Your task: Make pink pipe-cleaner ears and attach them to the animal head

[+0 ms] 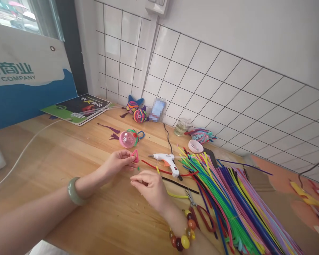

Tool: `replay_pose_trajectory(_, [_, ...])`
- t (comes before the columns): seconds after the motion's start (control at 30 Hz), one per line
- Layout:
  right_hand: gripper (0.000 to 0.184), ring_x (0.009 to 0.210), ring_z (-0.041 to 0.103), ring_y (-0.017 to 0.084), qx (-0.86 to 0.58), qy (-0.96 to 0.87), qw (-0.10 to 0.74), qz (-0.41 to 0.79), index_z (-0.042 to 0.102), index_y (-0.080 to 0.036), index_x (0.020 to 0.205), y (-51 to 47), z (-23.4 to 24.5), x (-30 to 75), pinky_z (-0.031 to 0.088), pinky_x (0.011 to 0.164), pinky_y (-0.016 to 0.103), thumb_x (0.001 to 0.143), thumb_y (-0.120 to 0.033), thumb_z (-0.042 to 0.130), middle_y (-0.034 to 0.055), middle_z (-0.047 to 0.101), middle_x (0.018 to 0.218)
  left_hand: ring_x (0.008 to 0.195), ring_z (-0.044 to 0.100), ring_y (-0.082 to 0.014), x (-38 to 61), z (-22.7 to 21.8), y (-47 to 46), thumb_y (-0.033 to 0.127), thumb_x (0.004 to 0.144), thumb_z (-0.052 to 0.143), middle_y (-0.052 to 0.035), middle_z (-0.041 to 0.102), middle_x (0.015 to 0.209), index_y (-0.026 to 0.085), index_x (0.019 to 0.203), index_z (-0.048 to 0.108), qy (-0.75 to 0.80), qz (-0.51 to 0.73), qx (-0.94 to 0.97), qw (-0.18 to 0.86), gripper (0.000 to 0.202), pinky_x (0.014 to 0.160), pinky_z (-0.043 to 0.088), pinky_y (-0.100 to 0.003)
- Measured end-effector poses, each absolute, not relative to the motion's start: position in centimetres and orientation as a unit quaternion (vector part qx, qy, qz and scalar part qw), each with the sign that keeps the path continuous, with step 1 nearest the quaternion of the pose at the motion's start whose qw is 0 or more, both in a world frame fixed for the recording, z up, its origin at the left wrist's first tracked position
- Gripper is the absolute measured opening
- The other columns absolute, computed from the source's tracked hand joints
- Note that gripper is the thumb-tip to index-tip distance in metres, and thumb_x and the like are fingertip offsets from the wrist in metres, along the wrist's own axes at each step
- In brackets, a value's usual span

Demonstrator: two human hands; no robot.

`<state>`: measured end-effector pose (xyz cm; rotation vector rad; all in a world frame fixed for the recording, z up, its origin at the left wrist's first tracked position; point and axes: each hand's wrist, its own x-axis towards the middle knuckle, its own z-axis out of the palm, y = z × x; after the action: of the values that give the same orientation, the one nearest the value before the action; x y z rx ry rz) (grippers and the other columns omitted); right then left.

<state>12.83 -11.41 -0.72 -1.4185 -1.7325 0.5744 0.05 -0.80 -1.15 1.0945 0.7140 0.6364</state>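
White wall with a dark grid, wooden worktop against it. Landmark: white glue gun, lying on its side, nozzle pointing left.

Left hand, left of the glue gun: grip pinched on the bent pink pipe cleaner, thumb against fingers. That piece sits just off the glue gun's nozzle end, folded into a small pointed shape.

Right hand, in front of the glue gun: thumb and fingertips drawn together, apart from the pink piece. Can't tell if anything small is between them.

Nearby: pink ball with green trim, behind and left of the glue gun; red-handled cutting tool, in front and right of it; big bundle of pipe cleaners, right of it.

Handling notes, my read: pinch close to the bend so the fold doesn't spring open. Bend in small moves; over-flexing would probably weaken the wire core. Watch the cut ends, likely sharp. Nozzle faces the left fingers; can't tell if it's hot, so treat it as hot.
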Motion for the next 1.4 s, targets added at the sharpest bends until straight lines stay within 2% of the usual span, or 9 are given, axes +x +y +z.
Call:
replay_pose_trajectory(0.13, [0.036, 0.048, 0.05, 0.008, -0.594, -0.709, 0.34, 0.171, 0.061, -0.017, 0.061, -11.8, 0.1, 12.9, 0.037, 0.051, 0.019, 0.086, -0.034, 0.041, -0.0023, 0.054, 0.047, 0.072, 0.062, -0.0154, 0.0, -1.2, -0.8, 0.035, 0.068, 0.063, -0.0057, 0.066, 0.077, 0.013, 0.079, 0.056, 0.319, 0.281, 0.517, 0.743, 0.025, 0.061, 0.047, -0.023])
replay_pose_trajectory(0.3, [0.038, 0.053, 0.053, 0.01, -0.607, -0.723, 0.317, 0.088, 0.058, -0.016, 0.061, -11.8, 1.4, 13.7, 0.036, 0.054, 0.02, 0.088, -0.033, 0.038, 0.001, 0.058, 0.055, 0.067, 0.061, -0.0138, 0.1, -1.5, -0.8, 0.034, 0.069, 0.063, -0.0035, 0.065, 0.072, 0.013, 0.076, 0.056, 0.314, 0.265, 0.526, 0.744, 0.023, 0.059, 0.047, -0.022])
replay_pose_trajectory(0.4, [0.031, 0.059, 0.055, 0.011, -0.629, -0.679, 0.374, 0.054, 0.061, -0.017, 0.072, -11.6, 2.7, 15.7, 0.04, 0.058, 0.021, 0.087, -0.03, 0.038, 0.002, 0.06, 0.061, 0.064, 0.061, -0.0127, 0.1, -1.2, -1.0, 0.034, 0.068, 0.064, -0.0024, 0.065, 0.071, 0.014, 0.075, 0.057, 0.324, 0.258, 0.528, 0.741, 0.022, 0.056, 0.046, -0.02])
replay_pose_trajectory(0.5, [0.024, 0.052, 0.053, 0.011, -0.674, -0.572, 0.468, 0.008, 0.062, -0.017, 0.086, -11.4, 4.2, 19.5, 0.042, 0.053, 0.021, 0.084, -0.032, 0.042, 0.001, 0.059, 0.061, 0.063, 0.06, -0.0122, 0.1, -0.6, -1.3, 0.034, 0.067, 0.064, -0.0025, 0.065, 0.07, 0.014, 0.074, 0.057, 0.34, 0.249, 0.528, 0.737, 0.022, 0.055, 0.046, -0.02])
replay_pose_trajectory(0.67, [0.031, 0.053, 0.056, 0.012, -0.711, -0.394, 0.569, -0.126, 0.059, -0.013, 0.096, -12.8, 5.6, 29.4, 0.047, 0.053, 0.024, 0.078, -0.035, 0.046, 0.0059, 0.063, 0.074, 0.062, 0.059, -0.0117, 0.2, 0.1, -1.5, 0.034, 0.066, 0.065, -0.0034, 0.064, 0.069, 0.013, 0.072, 0.057, 0.359, 0.249, 0.521, 0.734, 0.023, 0.055, 0.046, -0.019])
replay_pose_trajectory(0.8, [0.039, 0.066, 0.062, 0.017, -0.809, -0.331, 0.457, -0.166, 0.057, -0.009, 0.101, -15.7, 5.1, 36.6, 0.049, 0.062, 0.029, 0.075, -0.034, 0.043, 0.0132, 0.065, 0.087, 0.061, 0.059, -0.0117, 0.3, -0.2, -1.5, 0.034, 0.066, 0.064, -0.004, 0.064, 0.071, 0.013, 0.072, 0.057, 0.355, 0.236, 0.522, 0.739, 0.023, 0.055, 0.046, -0.02])
replay_pose_trajectory(0.93, [0.026, 0.07, 0.063, 0.023, -0.857, -0.35, 0.358, -0.121, 0.067, -0.011, 0.079, -17.7, 3.9, 39.3, 0.046, 0.068, 0.033, 0.066, -0.028, 0.052, 0.0123, 0.068, 0.075, 0.061, 0.058, -0.0125, 0.4, -0.3, -1.5, 0.035, 0.066, 0.065, -0.0051, 0.065, 0.071, 0.013, 0.072, 0.058, 0.353, 0.231, 0.527, 0.738, 0.024, 0.054, 0.046, -0.02])
replay_pose_trajectory(1.07, [0.017, 0.07, 0.063, 0.021, -0.888, -0.377, 0.258, -0.06, 0.069, -0.015, 0.069, -17.2, 2.6, 38.9, 0.044, 0.066, 0.027, 0.064, -0.024, 0.056, 0.0084, 0.07, 0.071, 0.062, 0.059, -0.0135, 0.5, -0.1, -1.6, 0.037, 0.063, 0.067, -0.0058, 0.065, 0.072, 0.014, 0.072, 0.059, 0.37, 0.235, 0.524, 0.73, 0.026, 0.053, 0.046, -0.021])
replay_pose_trajectory(1.4, [0.024, 0.082, 0.063, 0.018, -0.908, -0.408, 0.097, 0.012, 0.07, -0.021, 0.08, -14.3, 0.5, 36.0, 0.041, 0.067, 0.021, 0.068, -0.014, 0.051, 0.0062, 0.07, 0.086, 0.063, 0.06, -0.0138, 0.4, -0.5, -1.4, 0.038, 0.062, 0.067, -0.0056, 0.066, 0.073, 0.014, 0.074, 0.06, 0.355, 0.223, 0.534, 0.734, 0.028, 0.055, 0.047, -0.021])
